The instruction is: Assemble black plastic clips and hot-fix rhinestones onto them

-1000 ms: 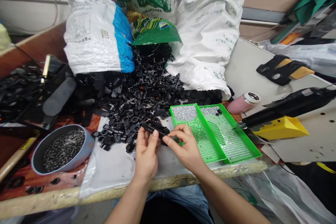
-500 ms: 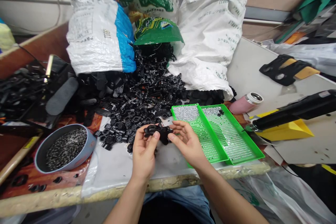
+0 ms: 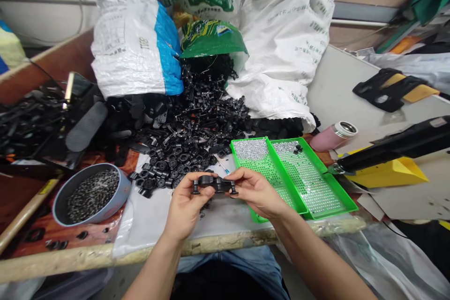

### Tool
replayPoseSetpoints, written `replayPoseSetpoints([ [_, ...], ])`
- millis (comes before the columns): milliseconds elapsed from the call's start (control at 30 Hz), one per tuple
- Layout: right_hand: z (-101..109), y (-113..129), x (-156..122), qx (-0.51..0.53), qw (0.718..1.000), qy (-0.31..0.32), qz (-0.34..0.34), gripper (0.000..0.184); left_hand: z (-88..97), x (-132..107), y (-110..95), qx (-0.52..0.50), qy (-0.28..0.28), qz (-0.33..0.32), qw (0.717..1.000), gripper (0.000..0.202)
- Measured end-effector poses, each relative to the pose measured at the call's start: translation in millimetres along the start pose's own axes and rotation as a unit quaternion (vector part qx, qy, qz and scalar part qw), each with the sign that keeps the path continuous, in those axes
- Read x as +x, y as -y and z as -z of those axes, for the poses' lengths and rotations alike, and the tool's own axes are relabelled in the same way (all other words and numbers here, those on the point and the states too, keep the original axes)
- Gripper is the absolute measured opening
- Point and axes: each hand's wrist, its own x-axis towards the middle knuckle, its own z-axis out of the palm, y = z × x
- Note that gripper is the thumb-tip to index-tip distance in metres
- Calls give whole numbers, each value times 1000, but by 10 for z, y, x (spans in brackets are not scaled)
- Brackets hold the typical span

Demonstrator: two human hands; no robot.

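Observation:
Both hands hold one black plastic part level above the front of the table. It has a rounded body and a short peg with a flared end at each side. My left hand pinches its left end between thumb and fingers. At the other end, my right hand grips it the same way. Just beyond the hands lie a thin screwdriver with a blue tip and a heap of black ring-shaped parts. Some small dark bits below the part are partly hidden by the fingers.
Green trays with small metal pieces lie to the right, near a pink flask and a black power screwdriver. On the left stands a blue bowl of small parts. White sacks and a black parts pile fill the back.
The black part has been turned level, so both end pegs now show. My right fingers, looser before, have closed on its right end. The view has shifted slightly.

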Motion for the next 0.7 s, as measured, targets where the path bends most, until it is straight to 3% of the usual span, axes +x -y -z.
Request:
replayPoseSetpoints([
  [100,12,80,-20,-112,993,19,40,24,3,-16,-56,26,8,-22,999,22],
  [200,54,209,-53,-264,951,30,157,21,35,-43,-156,18,50,-1,999,23],
  [300,106,355,-82,-384,884,66,259,28,131,-57,-273,-47,152,146,976,25],
  [400,126,465,-90,-434,854,120,259,30,214,-52,-362,-88,199,280,935,23],
  [533,113,516,-80,-435,855,160,233,29,197,-55,-386,-97,212,328,916,26],
  [700,130,535,-63,-369,898,161,177,28,110,-139,-315,-162,222,331,903,42],
])
